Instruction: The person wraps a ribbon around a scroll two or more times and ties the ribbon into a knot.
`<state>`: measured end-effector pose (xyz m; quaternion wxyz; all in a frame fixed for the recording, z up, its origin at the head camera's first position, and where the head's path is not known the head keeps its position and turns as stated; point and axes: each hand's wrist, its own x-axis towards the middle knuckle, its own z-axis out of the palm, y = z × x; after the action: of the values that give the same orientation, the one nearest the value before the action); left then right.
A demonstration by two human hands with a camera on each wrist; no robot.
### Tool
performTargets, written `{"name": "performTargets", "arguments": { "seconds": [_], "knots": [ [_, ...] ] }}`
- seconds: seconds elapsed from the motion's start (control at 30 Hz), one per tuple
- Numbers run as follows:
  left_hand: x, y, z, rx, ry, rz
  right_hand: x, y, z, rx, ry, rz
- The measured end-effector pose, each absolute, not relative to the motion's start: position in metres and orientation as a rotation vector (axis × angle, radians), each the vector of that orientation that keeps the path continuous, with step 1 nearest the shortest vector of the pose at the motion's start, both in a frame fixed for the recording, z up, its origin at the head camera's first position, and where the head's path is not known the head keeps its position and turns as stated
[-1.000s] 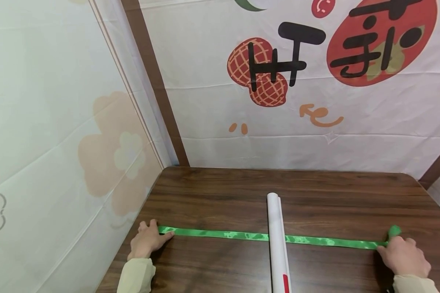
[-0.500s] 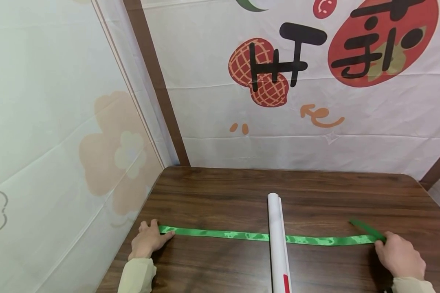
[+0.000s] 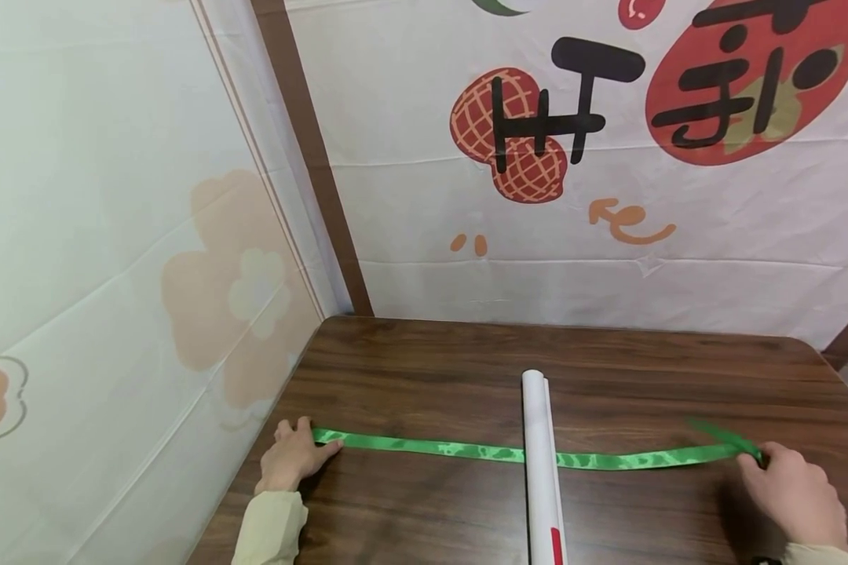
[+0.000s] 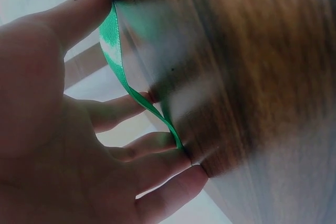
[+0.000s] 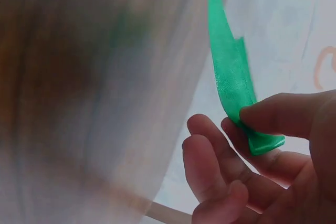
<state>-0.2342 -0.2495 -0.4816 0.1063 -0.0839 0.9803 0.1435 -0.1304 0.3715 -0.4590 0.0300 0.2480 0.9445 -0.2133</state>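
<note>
Right hand (image 3: 797, 490) has the end of a shiny green satin ribbon (image 3: 466, 450) pinched between thumb and index finger, held up off the table, with a blurry loose tail poking toward 10 o'clock. Left hand (image 3: 291, 461) isn't gripping, fingers are fairly straight and spread, tips down on the wood at the ribbon's other end. If the crossing is your clock centre, the ribbon runs from 9 to 3, passing under a long white roll (image 3: 541, 463) that lies 12 to 6, with a red patch (image 3: 557, 547) near its 6 o'clock end. All that's on a dark brown wood-grain table (image 3: 424, 510), and there's white printed fabric (image 3: 410, 212) hanging past the 12 o'clock edge
</note>
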Motion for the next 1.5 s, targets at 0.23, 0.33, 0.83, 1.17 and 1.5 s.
{"name": "performTargets", "arguments": {
  "seconds": [0.23,0.33,0.83,1.17,1.5],
  "knots": [
    [-0.234,-0.249,-0.482,-0.245,2.904,0.426,-0.131,0.359,-0.440,0.789,2.974,-0.678],
    [-0.233,-0.249,-0.482,-0.247,2.910,0.421,-0.132,0.351,-0.431,0.820,3.016,-0.710],
    [-0.231,-0.248,-0.481,-0.238,2.935,0.415,-0.129,0.305,-0.390,0.622,3.413,-0.881],
    [-0.230,-0.251,-0.485,-0.223,2.955,0.396,-0.136,0.268,-0.377,0.293,3.450,-1.145],
    [-0.229,-0.250,-0.482,-0.245,2.943,0.401,-0.151,0.227,-0.371,-0.037,3.398,-1.350]
  ]
}}
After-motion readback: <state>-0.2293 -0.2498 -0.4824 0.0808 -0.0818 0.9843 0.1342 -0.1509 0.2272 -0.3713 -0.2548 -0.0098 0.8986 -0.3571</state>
